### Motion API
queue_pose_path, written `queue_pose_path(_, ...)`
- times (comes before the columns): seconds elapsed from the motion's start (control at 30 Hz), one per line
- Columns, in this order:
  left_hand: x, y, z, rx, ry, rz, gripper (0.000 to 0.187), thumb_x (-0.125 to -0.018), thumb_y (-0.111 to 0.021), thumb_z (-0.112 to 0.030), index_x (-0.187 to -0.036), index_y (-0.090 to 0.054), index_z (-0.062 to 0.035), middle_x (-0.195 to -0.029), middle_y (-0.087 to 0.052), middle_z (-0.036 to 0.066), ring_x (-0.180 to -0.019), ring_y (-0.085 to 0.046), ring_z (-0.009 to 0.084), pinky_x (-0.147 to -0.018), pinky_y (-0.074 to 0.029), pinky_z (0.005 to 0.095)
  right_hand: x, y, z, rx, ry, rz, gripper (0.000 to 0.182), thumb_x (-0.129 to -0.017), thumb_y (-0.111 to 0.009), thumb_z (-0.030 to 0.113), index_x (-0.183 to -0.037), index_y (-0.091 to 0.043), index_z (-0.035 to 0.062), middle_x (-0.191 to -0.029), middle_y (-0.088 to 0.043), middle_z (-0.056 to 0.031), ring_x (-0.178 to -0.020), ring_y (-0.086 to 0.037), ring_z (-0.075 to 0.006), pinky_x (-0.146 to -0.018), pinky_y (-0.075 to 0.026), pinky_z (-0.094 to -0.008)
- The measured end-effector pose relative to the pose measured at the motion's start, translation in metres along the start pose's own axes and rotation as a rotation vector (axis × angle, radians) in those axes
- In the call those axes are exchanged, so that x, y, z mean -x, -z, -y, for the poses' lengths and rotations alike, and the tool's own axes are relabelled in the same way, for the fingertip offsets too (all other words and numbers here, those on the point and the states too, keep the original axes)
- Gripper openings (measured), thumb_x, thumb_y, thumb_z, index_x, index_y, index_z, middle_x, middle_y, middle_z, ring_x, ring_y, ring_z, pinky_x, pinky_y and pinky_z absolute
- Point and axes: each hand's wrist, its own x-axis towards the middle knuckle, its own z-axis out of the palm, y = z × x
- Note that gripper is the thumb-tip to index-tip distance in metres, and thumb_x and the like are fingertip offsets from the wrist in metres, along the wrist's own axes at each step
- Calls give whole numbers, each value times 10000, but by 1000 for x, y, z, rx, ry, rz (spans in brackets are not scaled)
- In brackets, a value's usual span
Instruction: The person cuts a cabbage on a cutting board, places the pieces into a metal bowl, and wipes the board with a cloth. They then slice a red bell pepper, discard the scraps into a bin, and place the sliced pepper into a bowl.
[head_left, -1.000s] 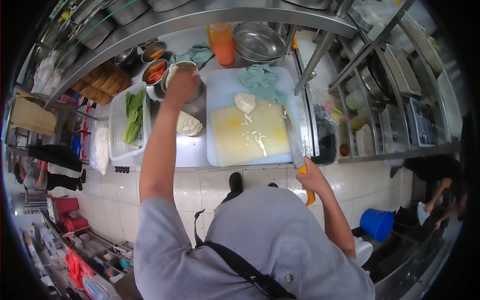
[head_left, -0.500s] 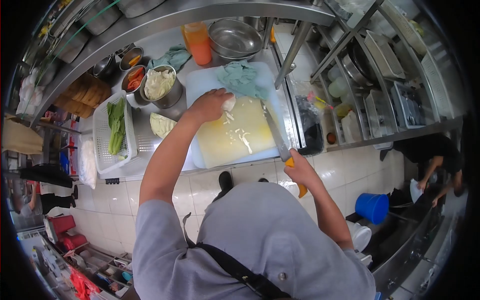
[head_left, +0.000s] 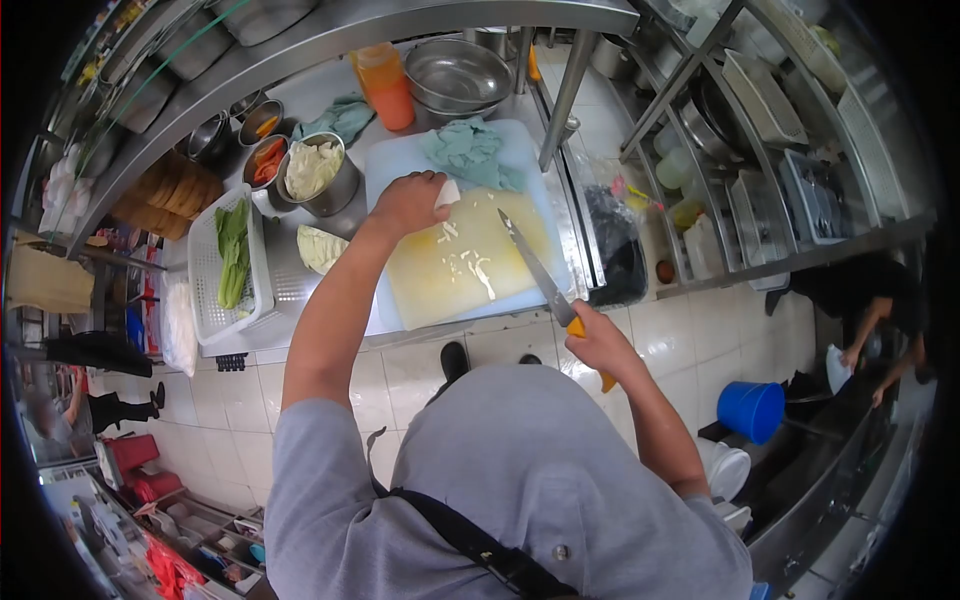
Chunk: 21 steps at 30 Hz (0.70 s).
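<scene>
My left hand (head_left: 408, 203) is closed around a white piece of food (head_left: 448, 194) at the left part of the yellow cutting board (head_left: 420, 285). Its kind I cannot tell. Thin white strips (head_left: 470, 268) lie scattered on the board beside and below that hand. In my right hand (head_left: 602, 342) is a kitchen knife (head_left: 535, 265), gripped by its orange handle. The blade points up and left over the board, its tip apart from the white piece. A crumpled green cloth (head_left: 470, 152) rests at the board's far edge, on the larger white board (head_left: 385, 155) underneath.
Left of the boards stand a metal pot of cut cabbage (head_left: 315, 175), a cabbage wedge (head_left: 320, 248) and a white basket (head_left: 205, 300) with green stalks. An orange bottle (head_left: 385, 90) and metal bowls (head_left: 455, 75) are behind. A shelf post (head_left: 567, 100) rises at right; a co-worker (head_left: 860, 310) bends far right.
The knife has swung left, its tip now nearer the middle of the board. My left hand has shifted slightly left with the white piece still in it.
</scene>
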Motion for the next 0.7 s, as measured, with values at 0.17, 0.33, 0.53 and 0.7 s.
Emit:
queue_pose_path(0.17,11,2,1,196,125,-119,510,-838,-726,-246,-1262,-607,12,-1158,-723,234,-1076,-705,385,-957,-550,467,-2,-6,-4,-48,32,-17,353,-847,-628,94,-1160,-497,-4,-1017,-651,-305,-986,-638,-488,-850,-499,-493)
queue_pose_path(0.33,14,0,9,525,240,-203,509,-859,-736,-234,-1272,-634,46,-1101,-745,215,-1030,-731,314,-920,-557,401,-1,-5,4,-35,33,8,367,-847,-627,97,-1176,-498,-6,-1026,-653,-305,-987,-641,-486,-852,-502,-487)
queue_pose_path(0.53,25,25,-25,921,419,-127,334,-982,-688,-163,-1221,-671,69,-1070,-733,93,-956,-696,178,-824,-581,330,-11,-4,25,-66,101,45,343,-855,-621,104,-1154,-500,-12,-976,-637,-250,-905,-643,-390,-827,-509,-431)
queue_pose_path(0.7,23,-5,-15,1121,377,-109,274,-991,-701,-171,-1156,-700,47,-1048,-728,90,-862,-690,159,-738,-593,301,-27,-7,43,-33,109,55,414,-857,-630,154,-1212,-494,-11,-1046,-667,-325,-1035,-652,-497,-879,-515,-487)
